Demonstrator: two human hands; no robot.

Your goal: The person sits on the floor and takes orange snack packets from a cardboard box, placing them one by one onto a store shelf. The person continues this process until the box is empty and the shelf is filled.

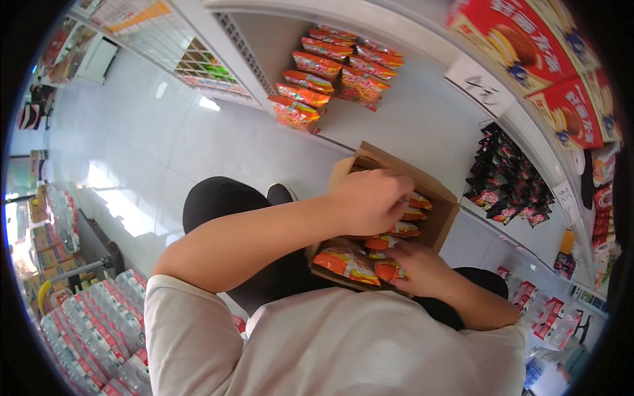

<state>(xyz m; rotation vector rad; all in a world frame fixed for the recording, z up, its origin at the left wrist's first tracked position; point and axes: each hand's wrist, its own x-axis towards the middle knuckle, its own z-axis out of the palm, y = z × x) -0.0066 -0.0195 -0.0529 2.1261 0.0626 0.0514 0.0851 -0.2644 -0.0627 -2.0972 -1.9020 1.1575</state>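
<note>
An open cardboard box (447, 227) rests between my knees, against the front of a white shelf. Orange snack packets (346, 260) fill part of it, in rows. My left hand (376, 200) reaches over the far part of the box with its fingers curled down; what lies under the fingers is hidden. At the near right side of the box, my right hand (418, 270) has its fingertips on the orange packets, and whether it grips one is unclear. On the shelf (421, 114) beyond the box, two rows of similar orange packets (317, 64) stand upright.
Black snack packets (510, 173) stand farther right on the same shelf. Above them are red boxes (564, 114) and a handwritten price card (480, 89). Shrink-wrapped bottles (94, 326) and a cart handle (74, 277) are at lower left. A person's arm (569, 361) shows at lower right.
</note>
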